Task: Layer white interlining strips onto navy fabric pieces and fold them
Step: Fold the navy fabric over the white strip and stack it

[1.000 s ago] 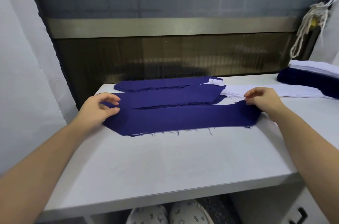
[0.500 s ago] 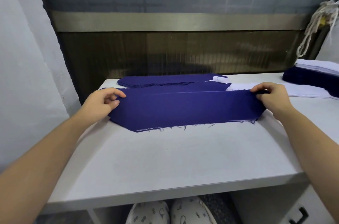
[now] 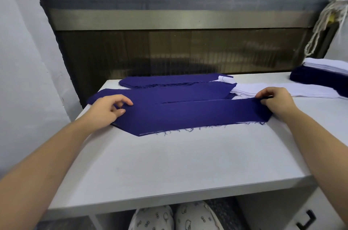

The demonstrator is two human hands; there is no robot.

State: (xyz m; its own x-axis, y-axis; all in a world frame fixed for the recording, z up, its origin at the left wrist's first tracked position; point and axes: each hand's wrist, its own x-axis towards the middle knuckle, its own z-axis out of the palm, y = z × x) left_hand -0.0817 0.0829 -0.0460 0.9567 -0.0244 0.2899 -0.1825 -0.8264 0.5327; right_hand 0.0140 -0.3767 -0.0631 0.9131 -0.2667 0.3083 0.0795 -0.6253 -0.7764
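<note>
One wide-angle head-worn camera looks forward and down from the near edge of the flat white tabletop (image 3: 169, 164). It sits close above, centred on the long navy-blue fabric piece (image 3: 188, 115), facing the far dark ribbed panel (image 3: 188, 51).

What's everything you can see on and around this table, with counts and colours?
Long navy fabric piece: one, navy, table front.
Other navy fabric pieces: two groups, navy, behind it.
White interlining strips: one pile, white, right of centre.
Stacked navy-and-white fabric: one, far right.
Knotted cord: one, off-white, hanging top right.
White table: one, white, under everything.
Patterned slippers: two, white, below table.
Left hand: one, pinching the piece's left end.
Right hand: one, pinching its right end.
</note>
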